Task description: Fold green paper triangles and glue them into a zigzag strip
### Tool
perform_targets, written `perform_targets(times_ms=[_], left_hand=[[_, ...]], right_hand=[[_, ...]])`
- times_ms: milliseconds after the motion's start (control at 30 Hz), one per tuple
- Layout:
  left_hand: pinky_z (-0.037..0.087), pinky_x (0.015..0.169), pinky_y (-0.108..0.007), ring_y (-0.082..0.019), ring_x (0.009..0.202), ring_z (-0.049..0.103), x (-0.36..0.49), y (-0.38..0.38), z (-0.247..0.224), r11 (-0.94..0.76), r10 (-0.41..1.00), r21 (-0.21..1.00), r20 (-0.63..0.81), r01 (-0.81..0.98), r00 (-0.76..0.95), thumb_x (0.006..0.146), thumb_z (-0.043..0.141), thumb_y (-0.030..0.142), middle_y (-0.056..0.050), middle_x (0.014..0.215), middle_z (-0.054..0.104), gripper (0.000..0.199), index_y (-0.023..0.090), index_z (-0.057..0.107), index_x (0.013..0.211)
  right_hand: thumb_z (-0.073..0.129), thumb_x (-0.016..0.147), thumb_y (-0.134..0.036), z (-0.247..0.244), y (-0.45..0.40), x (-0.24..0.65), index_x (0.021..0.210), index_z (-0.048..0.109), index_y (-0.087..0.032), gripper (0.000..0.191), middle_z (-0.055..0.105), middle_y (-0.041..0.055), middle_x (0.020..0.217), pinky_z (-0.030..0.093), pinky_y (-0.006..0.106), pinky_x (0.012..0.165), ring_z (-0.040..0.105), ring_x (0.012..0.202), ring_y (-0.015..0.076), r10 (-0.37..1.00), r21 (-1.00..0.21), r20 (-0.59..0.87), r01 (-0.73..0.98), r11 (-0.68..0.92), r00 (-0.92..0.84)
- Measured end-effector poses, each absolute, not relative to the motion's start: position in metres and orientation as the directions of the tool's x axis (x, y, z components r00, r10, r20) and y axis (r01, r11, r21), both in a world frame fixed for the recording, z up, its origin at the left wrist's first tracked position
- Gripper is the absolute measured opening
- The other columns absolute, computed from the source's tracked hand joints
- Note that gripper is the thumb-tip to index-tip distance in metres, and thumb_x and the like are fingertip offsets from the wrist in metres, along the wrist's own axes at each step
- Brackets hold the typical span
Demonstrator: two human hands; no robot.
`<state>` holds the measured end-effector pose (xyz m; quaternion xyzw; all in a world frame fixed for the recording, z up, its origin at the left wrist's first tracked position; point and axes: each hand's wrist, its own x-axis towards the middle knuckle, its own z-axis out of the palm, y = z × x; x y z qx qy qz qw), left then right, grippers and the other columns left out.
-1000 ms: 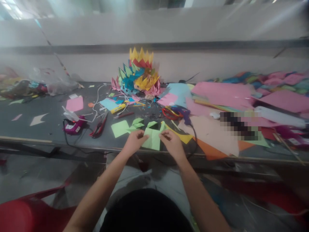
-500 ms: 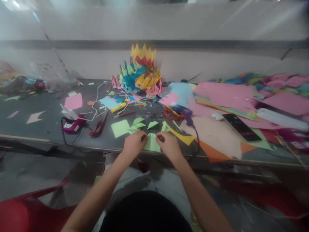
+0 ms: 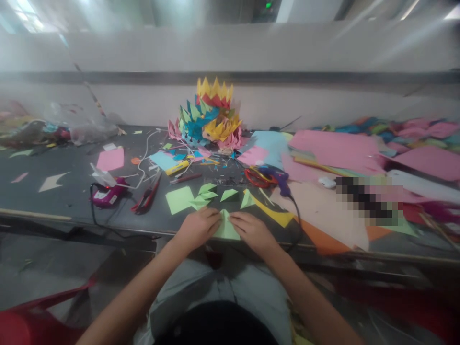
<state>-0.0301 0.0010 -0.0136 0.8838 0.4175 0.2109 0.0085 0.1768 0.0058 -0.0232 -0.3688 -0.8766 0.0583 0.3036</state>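
While a light-green paper [image 3: 227,231] is pinched between nearly closed fingers of the left hand [image 3: 201,227] and right hand [image 3: 251,230] at lower centre, folded green pieces [image 3: 207,191] are seen just above.

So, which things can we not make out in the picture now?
All in the head view:
- Green paper: parts hidden by left hand and right hand.
- Dark thing at right: hidden by pixel blocks.
- Purple box at left: label writing too small.
- Red chair: cut off by left and bottom edges.
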Motion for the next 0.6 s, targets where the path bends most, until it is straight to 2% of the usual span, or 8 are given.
perform_targets(times_ms=[100, 267, 600], left_hand=[[0.049, 0.077, -0.027, -0.016, 0.092, 0.056, -0.0304, 0.0001, -0.0127, -0.670, 0.725, 0.166, 0.356, 0.724, 0.589, 0.091, 0.040, 0.028, -0.006, 0.103, 0.062, 0.027, 0.020, 0.061, 0.104], [0.048, 0.078, -0.028, -0.017, 0.091, 0.056, -0.0320, 0.0000, -0.0118, -0.697, 0.703, 0.139, 0.330, 0.704, 0.630, 0.092, 0.038, 0.026, -0.007, 0.104, 0.061, 0.028, 0.020, 0.062, 0.104], [0.048, 0.082, -0.030, -0.016, 0.092, 0.055, -0.0335, -0.0010, -0.0128, -0.708, 0.689, 0.136, 0.349, 0.693, 0.635, 0.092, 0.037, 0.025, -0.007, 0.103, 0.062, 0.029, 0.019, 0.062, 0.104]], right_hand=[[0.040, 0.089, -0.019, -0.0201, 0.0051, 0.1764, 0.098, 0.068, -0.017, 0.030, 0.067, 0.0095, 0.098, 0.052, 0.031, 0.084, 0.062, 0.091, 0.0174, 0.682, -0.323, 0.465, 0.608, 0.725, -0.565], [0.040, 0.089, -0.019, -0.0184, 0.0051, 0.1770, 0.101, 0.068, -0.021, 0.031, 0.066, 0.0081, 0.102, 0.050, 0.034, 0.086, 0.060, 0.095, 0.0182, 0.700, -0.335, 0.400, 0.616, 0.713, -0.592], [0.041, 0.089, -0.020, -0.0142, 0.0062, 0.1750, 0.098, 0.069, -0.020, 0.030, 0.065, 0.0085, 0.100, 0.048, 0.032, 0.086, 0.058, 0.094, 0.0179, 0.696, -0.344, 0.376, 0.606, 0.718, -0.612]])
